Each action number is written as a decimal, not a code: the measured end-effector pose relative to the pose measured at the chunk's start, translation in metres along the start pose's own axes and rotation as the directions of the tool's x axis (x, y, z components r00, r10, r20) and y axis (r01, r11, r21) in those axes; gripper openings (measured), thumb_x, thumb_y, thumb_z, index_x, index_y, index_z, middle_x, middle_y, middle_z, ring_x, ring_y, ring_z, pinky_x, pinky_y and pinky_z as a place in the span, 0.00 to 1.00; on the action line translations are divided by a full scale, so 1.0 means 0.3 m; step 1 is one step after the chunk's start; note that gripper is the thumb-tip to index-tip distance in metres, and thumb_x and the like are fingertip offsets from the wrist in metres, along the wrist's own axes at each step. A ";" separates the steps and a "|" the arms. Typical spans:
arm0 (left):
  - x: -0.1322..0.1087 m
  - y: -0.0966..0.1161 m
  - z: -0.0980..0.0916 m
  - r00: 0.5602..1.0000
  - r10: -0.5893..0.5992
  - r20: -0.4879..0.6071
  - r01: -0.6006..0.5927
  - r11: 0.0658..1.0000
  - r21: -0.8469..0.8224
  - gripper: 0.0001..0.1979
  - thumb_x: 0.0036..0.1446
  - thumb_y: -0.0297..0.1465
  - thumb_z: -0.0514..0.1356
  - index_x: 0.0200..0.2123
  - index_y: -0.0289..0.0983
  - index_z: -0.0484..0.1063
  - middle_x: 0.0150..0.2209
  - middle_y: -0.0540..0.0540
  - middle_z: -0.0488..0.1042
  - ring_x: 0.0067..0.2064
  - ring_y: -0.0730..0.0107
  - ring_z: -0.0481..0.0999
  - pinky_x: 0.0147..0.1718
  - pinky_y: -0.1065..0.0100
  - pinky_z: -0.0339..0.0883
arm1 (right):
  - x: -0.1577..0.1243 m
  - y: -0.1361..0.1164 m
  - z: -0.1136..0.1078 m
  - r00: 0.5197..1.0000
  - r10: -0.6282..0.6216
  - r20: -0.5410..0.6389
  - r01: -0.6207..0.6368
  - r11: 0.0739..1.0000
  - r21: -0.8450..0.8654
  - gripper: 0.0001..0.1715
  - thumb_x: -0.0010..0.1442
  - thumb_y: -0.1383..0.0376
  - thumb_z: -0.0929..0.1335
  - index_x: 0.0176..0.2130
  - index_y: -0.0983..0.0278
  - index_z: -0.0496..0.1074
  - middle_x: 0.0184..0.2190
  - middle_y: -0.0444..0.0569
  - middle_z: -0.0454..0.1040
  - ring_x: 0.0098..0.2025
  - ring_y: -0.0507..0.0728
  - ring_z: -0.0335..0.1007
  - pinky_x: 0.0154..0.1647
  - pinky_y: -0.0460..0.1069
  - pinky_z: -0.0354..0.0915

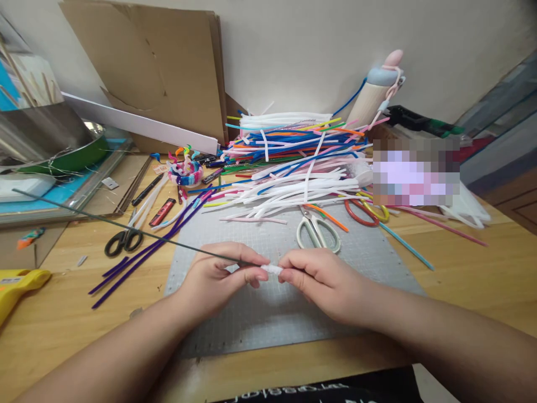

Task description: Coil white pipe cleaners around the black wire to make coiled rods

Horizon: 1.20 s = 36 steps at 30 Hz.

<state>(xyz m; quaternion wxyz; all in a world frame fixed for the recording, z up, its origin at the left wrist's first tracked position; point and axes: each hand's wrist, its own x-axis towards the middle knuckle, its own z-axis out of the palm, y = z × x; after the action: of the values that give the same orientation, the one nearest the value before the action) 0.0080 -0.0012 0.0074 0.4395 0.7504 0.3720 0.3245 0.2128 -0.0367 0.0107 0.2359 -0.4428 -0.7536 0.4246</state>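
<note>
My left hand [226,274] pinches a long thin dark stick [138,231], which slants up to the left across the table. At the stick's right end sits a short fuzzy white piece [272,269], which looks like wound pipe cleaner. My right hand [321,282] pinches the other end of this white piece with thumb and forefinger. Both hands are above a grey cutting mat [251,330]. Just beyond them on the mat lie scissors with pale handles [318,235].
A big heap of coloured pipe cleaners [293,168] lies behind the mat. Purple pipe cleaners [155,252] and black-handled scissors [123,242] lie on the left. A yellow tool [20,285] is at the left edge. Red-handled scissors [361,212] lie to the right. Cardboard [146,67] leans at the back.
</note>
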 end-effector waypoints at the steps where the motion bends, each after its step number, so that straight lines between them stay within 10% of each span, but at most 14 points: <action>1: 0.001 0.003 -0.002 1.000 0.008 0.013 -0.008 1.000 0.002 0.06 0.49 0.33 0.64 0.29 0.36 0.77 0.22 0.48 0.77 0.25 0.70 0.75 0.27 0.71 0.71 | 0.002 -0.003 -0.002 0.997 0.064 0.054 -0.069 0.993 0.097 0.12 0.63 0.63 0.60 0.31 0.65 0.67 0.19 0.40 0.63 0.22 0.48 0.58 0.24 0.44 0.54; 5: 0.000 0.017 -0.005 0.999 -0.007 0.040 0.007 1.000 -0.005 0.05 0.50 0.32 0.64 0.27 0.36 0.77 0.22 0.48 0.77 0.23 0.71 0.75 0.24 0.72 0.70 | 0.014 -0.005 0.000 0.935 0.188 0.301 -0.309 0.847 0.433 0.15 0.63 0.58 0.58 0.31 0.65 0.63 0.16 0.36 0.54 0.15 0.46 0.51 0.17 0.43 0.50; 7: -0.003 0.019 -0.005 1.000 -0.030 0.008 0.029 0.999 0.015 0.07 0.50 0.31 0.63 0.23 0.36 0.76 0.22 0.48 0.77 0.24 0.71 0.75 0.24 0.73 0.70 | 0.017 0.000 0.005 0.952 0.185 0.243 -0.275 0.864 0.421 0.12 0.61 0.58 0.60 0.32 0.64 0.63 0.18 0.38 0.58 0.17 0.47 0.54 0.18 0.43 0.52; 11: -0.010 0.010 0.002 0.990 -0.105 -0.098 0.104 0.994 -0.018 0.08 0.51 0.32 0.63 0.22 0.37 0.76 0.23 0.49 0.77 0.24 0.72 0.76 0.24 0.74 0.70 | 0.004 0.018 0.014 0.992 -0.024 -0.123 0.020 0.999 -0.034 0.06 0.60 0.63 0.64 0.34 0.64 0.66 0.26 0.43 0.67 0.28 0.50 0.61 0.28 0.45 0.56; 16: -0.015 0.009 0.009 0.985 -0.158 -0.063 0.144 0.972 -0.185 0.04 0.49 0.31 0.64 0.27 0.36 0.76 0.20 0.50 0.77 0.23 0.71 0.77 0.24 0.74 0.71 | -0.025 0.019 0.014 0.953 -0.254 -0.163 0.203 0.938 -0.280 0.10 0.64 0.66 0.60 0.34 0.65 0.68 0.25 0.44 0.67 0.27 0.49 0.61 0.29 0.45 0.55; 23: -0.023 0.014 0.004 0.996 -0.090 0.001 0.088 0.976 -0.200 0.03 0.49 0.29 0.65 0.27 0.35 0.76 0.21 0.49 0.77 0.24 0.71 0.76 0.25 0.73 0.70 | -0.013 -0.020 0.008 0.994 0.100 -0.036 -0.095 0.986 0.139 0.11 0.60 0.63 0.63 0.28 0.65 0.68 0.19 0.40 0.62 0.21 0.47 0.56 0.22 0.43 0.53; 32: -0.019 0.017 -0.007 0.992 -0.052 0.115 0.075 0.976 -0.204 0.04 0.47 0.30 0.66 0.27 0.34 0.76 0.22 0.47 0.77 0.23 0.70 0.76 0.24 0.72 0.69 | 0.006 0.012 -0.009 0.820 0.186 0.541 -0.558 0.467 0.686 0.15 0.56 0.57 0.67 0.30 0.66 0.66 0.15 0.35 0.57 0.14 0.42 0.42 0.12 0.40 0.38; 36: -0.019 0.021 0.012 0.973 -0.215 0.084 0.231 0.927 -0.296 0.05 0.48 0.30 0.65 0.25 0.34 0.75 0.19 0.49 0.76 0.21 0.73 0.74 0.22 0.74 0.69 | 0.015 0.018 -0.005 0.894 0.208 0.397 -0.422 0.688 0.591 0.12 0.59 0.58 0.64 0.32 0.65 0.65 0.18 0.38 0.62 0.14 0.44 0.48 0.13 0.41 0.46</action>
<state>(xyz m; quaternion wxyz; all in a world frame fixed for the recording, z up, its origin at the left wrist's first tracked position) 0.0097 -0.0096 0.0107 0.5928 0.6344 0.3895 0.3071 0.2142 -0.0308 0.0067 0.1834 -0.3846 -0.4907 0.7600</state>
